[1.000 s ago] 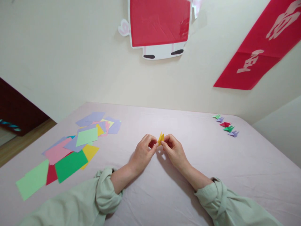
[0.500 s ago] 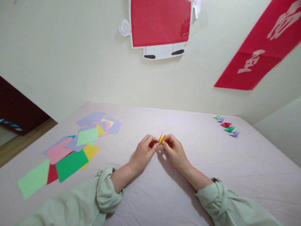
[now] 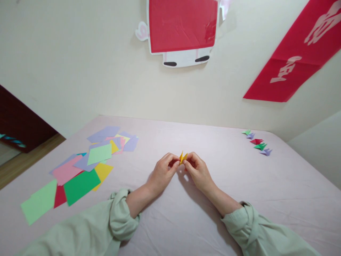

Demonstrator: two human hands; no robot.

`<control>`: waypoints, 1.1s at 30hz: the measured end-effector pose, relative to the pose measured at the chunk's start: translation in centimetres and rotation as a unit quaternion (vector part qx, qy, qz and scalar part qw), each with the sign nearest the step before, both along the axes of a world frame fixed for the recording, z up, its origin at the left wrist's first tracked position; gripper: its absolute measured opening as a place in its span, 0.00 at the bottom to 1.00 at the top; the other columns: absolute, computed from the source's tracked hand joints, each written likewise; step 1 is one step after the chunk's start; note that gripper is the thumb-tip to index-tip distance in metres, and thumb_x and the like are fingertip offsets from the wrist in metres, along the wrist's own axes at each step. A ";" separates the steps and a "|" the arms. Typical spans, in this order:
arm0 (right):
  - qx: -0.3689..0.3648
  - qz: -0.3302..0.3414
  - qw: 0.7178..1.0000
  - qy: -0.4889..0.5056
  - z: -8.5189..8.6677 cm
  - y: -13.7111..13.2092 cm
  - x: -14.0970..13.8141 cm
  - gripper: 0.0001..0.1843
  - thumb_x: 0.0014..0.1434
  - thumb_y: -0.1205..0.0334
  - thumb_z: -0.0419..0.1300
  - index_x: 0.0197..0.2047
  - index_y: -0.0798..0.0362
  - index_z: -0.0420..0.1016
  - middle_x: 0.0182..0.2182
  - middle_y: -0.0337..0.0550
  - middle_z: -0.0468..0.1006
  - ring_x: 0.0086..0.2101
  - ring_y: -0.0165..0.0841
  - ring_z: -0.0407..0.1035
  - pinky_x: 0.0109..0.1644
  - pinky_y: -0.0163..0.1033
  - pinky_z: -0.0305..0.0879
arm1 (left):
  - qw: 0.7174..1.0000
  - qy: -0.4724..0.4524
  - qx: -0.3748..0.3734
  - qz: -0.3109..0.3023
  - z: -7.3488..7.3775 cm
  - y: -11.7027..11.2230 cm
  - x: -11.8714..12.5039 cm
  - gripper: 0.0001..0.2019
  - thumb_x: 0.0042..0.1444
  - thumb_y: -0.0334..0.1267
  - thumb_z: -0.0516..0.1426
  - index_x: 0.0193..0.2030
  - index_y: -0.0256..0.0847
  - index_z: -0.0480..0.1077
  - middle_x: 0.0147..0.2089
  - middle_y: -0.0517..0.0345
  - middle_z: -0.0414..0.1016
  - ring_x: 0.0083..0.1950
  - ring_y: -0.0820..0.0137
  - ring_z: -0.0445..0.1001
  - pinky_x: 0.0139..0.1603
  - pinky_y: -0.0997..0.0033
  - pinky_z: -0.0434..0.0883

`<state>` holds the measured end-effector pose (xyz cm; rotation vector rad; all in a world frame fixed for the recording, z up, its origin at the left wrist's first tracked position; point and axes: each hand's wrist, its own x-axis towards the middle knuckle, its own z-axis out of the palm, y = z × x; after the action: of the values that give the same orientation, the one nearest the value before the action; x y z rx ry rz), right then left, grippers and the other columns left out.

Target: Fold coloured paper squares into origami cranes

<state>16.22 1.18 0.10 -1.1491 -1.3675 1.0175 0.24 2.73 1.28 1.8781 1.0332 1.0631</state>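
A small folded yellow paper piece (image 3: 182, 156) stands between my two hands in the middle of the pink-covered surface (image 3: 170, 220). My left hand (image 3: 162, 173) pinches its left side with curled fingers. My right hand (image 3: 197, 171) pinches its right side in the same way. Both wrists rest low on the cloth, and only two small yellow points of the paper show above the fingertips.
Several loose coloured paper sheets (image 3: 80, 167) lie spread at the left. A row of small folded paper pieces (image 3: 257, 143) sits at the far right. A red poster (image 3: 182, 26) and a red banner (image 3: 293, 57) hang on the wall behind.
The yellow paper has been pressed smaller and lower between the fingers; a taller single point a second ago now shows as two short points. Hands stay in place.
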 end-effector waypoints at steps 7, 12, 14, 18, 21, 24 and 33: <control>-0.002 0.002 1.000 0.023 0.2 0.1 -0.1 0.09 0.59 0.55 0.59 0.32 0.51 0.68 0.27 0.35 0.69 0.26 0.29 0.64 0.30 0.34 0.62 | 1.000 -0.005 -0.001 -0.007 -0.2 0.0 0.1 0.04 0.60 0.35 0.56 0.40 0.40 0.71 0.39 0.57 0.72 0.39 0.70 0.71 0.42 0.70 0.70; -0.020 0.010 0.999 0.046 0.2 0.2 -0.1 0.12 0.58 0.52 0.60 0.32 0.51 0.67 0.27 0.35 0.68 0.25 0.28 0.64 0.28 0.34 0.62 | 1.000 0.001 0.000 -0.009 -0.3 0.0 0.0 0.05 0.61 0.33 0.54 0.41 0.40 0.71 0.40 0.57 0.73 0.41 0.70 0.72 0.43 0.70 0.70; -0.022 0.011 0.998 0.050 0.2 0.3 -0.1 0.13 0.57 0.51 0.61 0.32 0.51 0.67 0.27 0.36 0.68 0.25 0.28 0.63 0.28 0.34 0.63 | 1.000 -0.001 -0.004 -0.011 -0.4 0.1 -0.1 0.06 0.62 0.34 0.54 0.41 0.40 0.72 0.40 0.56 0.73 0.41 0.70 0.72 0.44 0.70 0.70; -0.024 0.019 0.998 0.048 0.1 0.3 0.1 0.13 0.57 0.51 0.61 0.32 0.51 0.67 0.27 0.36 0.68 0.25 0.28 0.63 0.28 0.34 0.63 | 1.000 -0.013 -0.011 -0.013 -0.5 0.1 -0.1 0.06 0.62 0.35 0.53 0.41 0.40 0.72 0.40 0.56 0.74 0.42 0.70 0.73 0.44 0.70 0.70; -0.026 0.019 0.999 0.043 0.2 0.4 0.1 0.13 0.57 0.50 0.61 0.32 0.51 0.66 0.27 0.35 0.68 0.25 0.28 0.63 0.28 0.34 0.63 | 0.999 -0.020 -0.019 -0.018 -0.6 0.2 -0.1 0.06 0.62 0.36 0.54 0.40 0.40 0.72 0.41 0.56 0.74 0.42 0.70 0.73 0.43 0.70 0.71; -0.027 0.020 0.998 0.045 0.2 0.4 0.1 0.13 0.57 0.51 0.61 0.32 0.51 0.66 0.26 0.35 0.68 0.25 0.28 0.63 0.29 0.34 0.63 | 0.999 -0.024 -0.023 -0.018 -0.5 0.2 -0.1 0.06 0.61 0.37 0.55 0.40 0.40 0.72 0.40 0.56 0.75 0.41 0.70 0.73 0.43 0.71 0.71; -0.029 0.022 0.998 0.046 0.2 0.4 0.2 0.12 0.57 0.52 0.61 0.32 0.51 0.67 0.26 0.35 0.68 0.25 0.28 0.63 0.29 0.34 0.61 | 0.999 -0.031 -0.033 -0.017 -0.6 0.2 -0.1 0.07 0.62 0.38 0.54 0.40 0.40 0.72 0.40 0.56 0.75 0.42 0.69 0.73 0.43 0.71 0.71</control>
<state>16.42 1.56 0.27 -1.1054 -1.3016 1.1344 0.16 2.94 0.64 1.7921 0.9859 1.0495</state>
